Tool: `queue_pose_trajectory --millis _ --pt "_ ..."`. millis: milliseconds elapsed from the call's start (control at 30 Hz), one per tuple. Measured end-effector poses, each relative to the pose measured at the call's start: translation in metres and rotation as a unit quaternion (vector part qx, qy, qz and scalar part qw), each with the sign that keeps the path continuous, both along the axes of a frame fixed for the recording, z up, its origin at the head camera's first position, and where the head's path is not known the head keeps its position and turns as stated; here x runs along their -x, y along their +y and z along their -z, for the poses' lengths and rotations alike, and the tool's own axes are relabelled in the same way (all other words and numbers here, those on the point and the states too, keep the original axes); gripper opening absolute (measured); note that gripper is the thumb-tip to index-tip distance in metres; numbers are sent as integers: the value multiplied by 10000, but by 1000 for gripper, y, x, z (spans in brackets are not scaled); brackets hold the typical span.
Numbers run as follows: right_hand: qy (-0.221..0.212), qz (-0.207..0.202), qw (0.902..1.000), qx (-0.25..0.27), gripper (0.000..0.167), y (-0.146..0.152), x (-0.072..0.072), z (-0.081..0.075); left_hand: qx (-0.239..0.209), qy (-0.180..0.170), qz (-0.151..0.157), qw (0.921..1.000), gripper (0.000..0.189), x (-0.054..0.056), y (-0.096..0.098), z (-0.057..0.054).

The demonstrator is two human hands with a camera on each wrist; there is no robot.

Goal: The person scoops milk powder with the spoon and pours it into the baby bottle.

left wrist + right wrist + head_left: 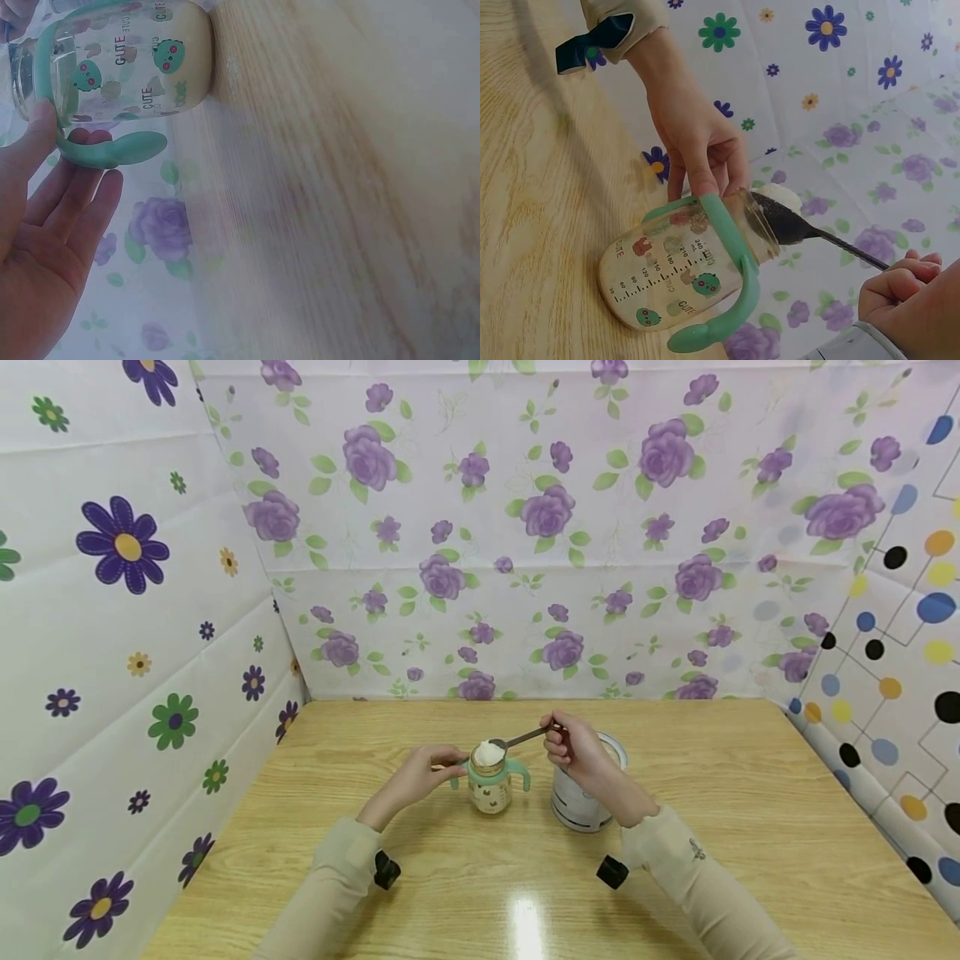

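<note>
Risk noted first: the white powder (489,752) is heaped on the spoon (528,735) and wide enough to shed over the rim if the spoon tips off-centre or is turned too quickly. The bottle's narrow mouth leaves little margin, in my judgement. A second hazard is the bottle (491,795) itself: a knock from the spoon, or a pull through one handle, could tilt it. The can (581,806) stands beside it, under the right wrist, and a dropped forearm could strike its rim.

Location: the bottle stands upright on the wooden table (465,902), the spoon's bowl at its mouth. Whether the bowl touches the rim cannot be determined.

Pose: the left hand (423,777) comes in from the bottle's left side, thumb on the green collar and fingers behind the left handle (112,152), pinching it. The right hand (577,747) is raised above the can, fingers curled round the end of the spoon's shaft, which slopes down towards the bottle. Both forearms converge from the near edge, the right wrist held higher than the bottle's mouth
</note>
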State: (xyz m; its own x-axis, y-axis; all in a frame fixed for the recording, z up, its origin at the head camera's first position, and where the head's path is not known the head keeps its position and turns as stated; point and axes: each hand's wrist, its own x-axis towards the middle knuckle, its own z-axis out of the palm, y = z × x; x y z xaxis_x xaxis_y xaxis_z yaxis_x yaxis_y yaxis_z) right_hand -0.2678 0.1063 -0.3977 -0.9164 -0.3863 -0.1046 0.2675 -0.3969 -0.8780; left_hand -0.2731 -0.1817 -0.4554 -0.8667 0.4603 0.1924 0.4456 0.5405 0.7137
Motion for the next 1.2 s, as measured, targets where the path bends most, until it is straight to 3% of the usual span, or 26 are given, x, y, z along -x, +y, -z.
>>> queue_pose_trajectory --millis 500,1200 --pt "759 45 9949 -658 34 -3 -4 2 -27 48 18 10000 27 2 0 0" --pt "1212 -12 9840 -1309 34 -8 -9 2 -72 75 56 9999 28 -1 0 1"
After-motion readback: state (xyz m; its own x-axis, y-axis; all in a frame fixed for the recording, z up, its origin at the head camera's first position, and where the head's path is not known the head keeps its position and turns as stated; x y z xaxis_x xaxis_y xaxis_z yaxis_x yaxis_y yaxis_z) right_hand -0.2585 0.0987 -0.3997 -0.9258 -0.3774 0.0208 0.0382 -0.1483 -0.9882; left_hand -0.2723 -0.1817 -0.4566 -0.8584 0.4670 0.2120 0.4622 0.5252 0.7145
